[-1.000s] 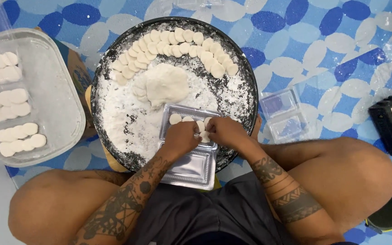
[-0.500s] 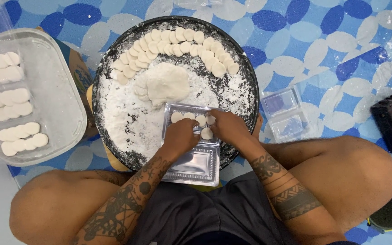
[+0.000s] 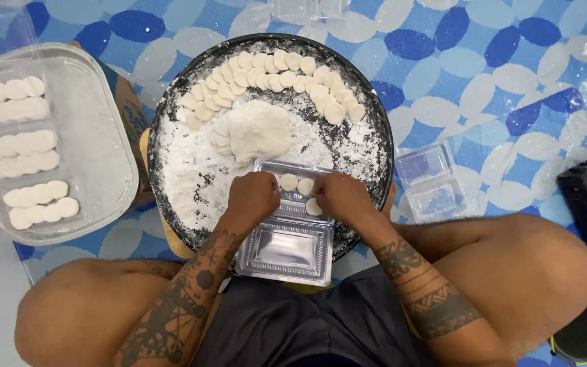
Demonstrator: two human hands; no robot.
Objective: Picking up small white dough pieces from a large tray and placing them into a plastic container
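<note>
Your left hand (image 3: 253,197) and right hand (image 3: 340,197) rest in the clear hinged plastic container (image 3: 287,238), beside round white dough discs (image 3: 296,183), over the floured black round tray (image 3: 198,170).

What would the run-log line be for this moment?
left hand: on clear hinged box | right hand: placing dough discs in box | box rests on floured round tray

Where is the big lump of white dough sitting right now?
The dough lump lies in the floured round black tray, left of centre, below the arc of dough discs and just beyond the clear hinged container.
</note>
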